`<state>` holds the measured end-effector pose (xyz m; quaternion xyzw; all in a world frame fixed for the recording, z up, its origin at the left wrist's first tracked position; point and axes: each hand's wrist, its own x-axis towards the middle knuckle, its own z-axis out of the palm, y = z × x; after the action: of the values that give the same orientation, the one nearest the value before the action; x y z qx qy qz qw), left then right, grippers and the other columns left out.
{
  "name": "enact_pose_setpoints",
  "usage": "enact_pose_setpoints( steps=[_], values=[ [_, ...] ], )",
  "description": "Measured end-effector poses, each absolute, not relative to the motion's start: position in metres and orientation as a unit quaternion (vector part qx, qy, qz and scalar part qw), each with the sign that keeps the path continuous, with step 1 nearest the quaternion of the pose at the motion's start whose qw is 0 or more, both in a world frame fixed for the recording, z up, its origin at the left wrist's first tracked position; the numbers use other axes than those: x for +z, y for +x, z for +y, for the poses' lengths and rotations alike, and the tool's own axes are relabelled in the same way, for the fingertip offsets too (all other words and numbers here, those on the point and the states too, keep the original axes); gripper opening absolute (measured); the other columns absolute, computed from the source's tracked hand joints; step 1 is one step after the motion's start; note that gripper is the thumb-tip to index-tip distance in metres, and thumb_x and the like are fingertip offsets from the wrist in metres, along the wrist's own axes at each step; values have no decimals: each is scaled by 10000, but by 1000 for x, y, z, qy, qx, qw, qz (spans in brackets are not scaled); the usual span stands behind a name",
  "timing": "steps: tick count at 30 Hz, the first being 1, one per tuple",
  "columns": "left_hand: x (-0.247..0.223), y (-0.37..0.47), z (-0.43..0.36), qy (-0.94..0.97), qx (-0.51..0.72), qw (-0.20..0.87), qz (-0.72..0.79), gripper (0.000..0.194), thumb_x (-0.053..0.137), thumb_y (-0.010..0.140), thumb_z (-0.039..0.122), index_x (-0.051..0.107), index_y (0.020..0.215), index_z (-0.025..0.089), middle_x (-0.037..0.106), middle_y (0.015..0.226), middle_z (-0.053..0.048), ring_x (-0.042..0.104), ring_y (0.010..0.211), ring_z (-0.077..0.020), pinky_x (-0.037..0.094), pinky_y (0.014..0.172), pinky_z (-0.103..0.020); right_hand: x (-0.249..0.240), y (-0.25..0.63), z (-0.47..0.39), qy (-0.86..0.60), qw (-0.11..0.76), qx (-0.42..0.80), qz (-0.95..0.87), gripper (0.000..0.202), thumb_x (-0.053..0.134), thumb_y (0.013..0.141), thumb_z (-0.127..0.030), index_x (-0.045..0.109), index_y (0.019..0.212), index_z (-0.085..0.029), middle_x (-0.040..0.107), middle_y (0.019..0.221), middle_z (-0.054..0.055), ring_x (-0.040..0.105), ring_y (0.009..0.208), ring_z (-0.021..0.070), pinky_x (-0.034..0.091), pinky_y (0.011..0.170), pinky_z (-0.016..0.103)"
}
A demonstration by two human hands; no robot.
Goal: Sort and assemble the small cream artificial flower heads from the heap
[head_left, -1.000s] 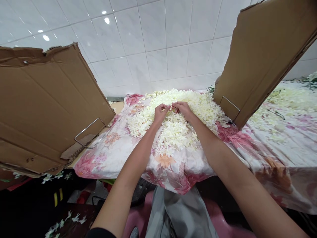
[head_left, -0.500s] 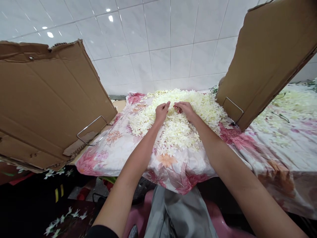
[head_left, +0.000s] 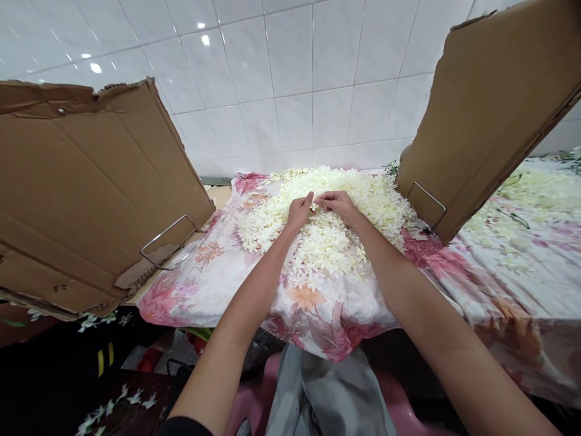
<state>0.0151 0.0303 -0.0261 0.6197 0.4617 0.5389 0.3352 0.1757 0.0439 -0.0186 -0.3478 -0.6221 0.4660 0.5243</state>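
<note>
A broad heap of small creamy-white flowers (head_left: 333, 248) lies on a floral cloth (head_left: 222, 284). Just above the heap, my left hand (head_left: 299, 211) is closed, thumb uppermost, with a single white flower (head_left: 313, 206) showing at its fingertips. My right hand (head_left: 339, 203) comes in from the other side, its thumb and finger pinched at that same flower. The two sets of fingertips nearly touch. Whatever lies deeper inside the left fist is hidden.
Cardboard panels stand on the left (head_left: 91, 181) and right (head_left: 481, 115), propped by wire bookends (head_left: 426, 197). A tiled wall (head_left: 290, 79) rises behind. More pale flowers (head_left: 544, 188) lie beyond the right panel. White flowers on stems (head_left: 115, 407) are low at the left.
My hands have come together; the gap between their fingertips has closed, and a white flower now shows between them. The whole view has shifted slightly.
</note>
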Motion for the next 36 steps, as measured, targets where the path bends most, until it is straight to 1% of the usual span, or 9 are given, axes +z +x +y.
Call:
enact_pose_setpoints(
  steps=[3, 7, 12, 15, 19, 23, 25, 32, 36],
  values=[
    [-27, 15, 31, 629, 541, 337, 444, 654, 696, 805, 791, 586, 585, 185, 611, 590, -25, 533, 585, -135, 412, 610, -284, -21, 176, 48, -356, 540, 472, -599, 438, 970, 577, -503, 766, 744, -154, 618, 581, -2, 473, 534, 92, 395, 518, 238],
    [-30, 14, 37, 625, 569, 319, 429, 431, 850, 750, 564, 667, 707, 176, 680, 744, -28, 603, 749, -158, 457, 729, -273, -23, 176, 52, -360, 559, 481, -572, 308, 931, 665, -388, 749, 751, -154, 594, 556, -12, 497, 497, 92, 411, 507, 231],
    [-33, 10, 42, 627, 575, 298, 433, 198, 782, 811, 322, 671, 745, 172, 665, 761, -15, 593, 760, -152, 453, 772, -275, -19, 174, 50, -355, 569, 498, -551, 212, 882, 718, -301, 737, 749, -150, 653, 687, 9, 527, 480, 80, 410, 482, 233],
    [-33, 9, 42, 640, 564, 283, 439, 203, 758, 843, 319, 652, 739, 180, 653, 753, -10, 589, 751, -153, 444, 765, -274, -17, 174, 49, -356, 565, 503, -549, 271, 899, 724, -355, 717, 737, -154, 660, 717, 16, 529, 481, 78, 404, 470, 235],
    [-31, 10, 38, 659, 548, 252, 450, 248, 717, 902, 360, 615, 754, 189, 651, 770, -8, 580, 749, -155, 423, 735, -264, -15, 174, 48, -366, 551, 505, -555, 391, 951, 670, -459, 709, 731, -159, 664, 718, 21, 528, 493, 80, 392, 464, 232],
    [-29, 13, 35, 668, 517, 207, 494, 388, 563, 1015, 401, 557, 686, 196, 623, 696, -16, 547, 703, -166, 380, 685, -279, -14, 174, 45, -363, 544, 501, -567, 426, 977, 604, -483, 733, 731, -157, 676, 734, 30, 528, 515, 81, 393, 482, 235],
    [-28, 13, 34, 670, 507, 200, 503, 433, 530, 1032, 415, 536, 658, 197, 612, 666, -17, 536, 681, -169, 364, 668, -286, -14, 175, 43, -357, 542, 499, -574, 437, 979, 585, -500, 737, 709, -157, 685, 748, 38, 525, 528, 81, 396, 493, 238],
    [-33, 13, 34, 681, 482, 212, 510, 356, 536, 1015, 360, 591, 705, 195, 661, 717, -17, 563, 686, -169, 376, 674, -278, -17, 176, 43, -350, 531, 478, -606, 521, 1018, 483, -523, 798, 779, -156, 660, 648, 16, 447, 553, 88, 389, 518, 252],
    [-32, 15, 34, 681, 462, 219, 524, 368, 520, 1026, 358, 538, 691, 205, 654, 712, -20, 608, 728, -180, 415, 715, -281, -22, 176, 49, -343, 547, 468, -604, 513, 1008, 512, -540, 781, 757, -150, 639, 610, 7, 457, 535, 87, 387, 505, 246]
  ],
)
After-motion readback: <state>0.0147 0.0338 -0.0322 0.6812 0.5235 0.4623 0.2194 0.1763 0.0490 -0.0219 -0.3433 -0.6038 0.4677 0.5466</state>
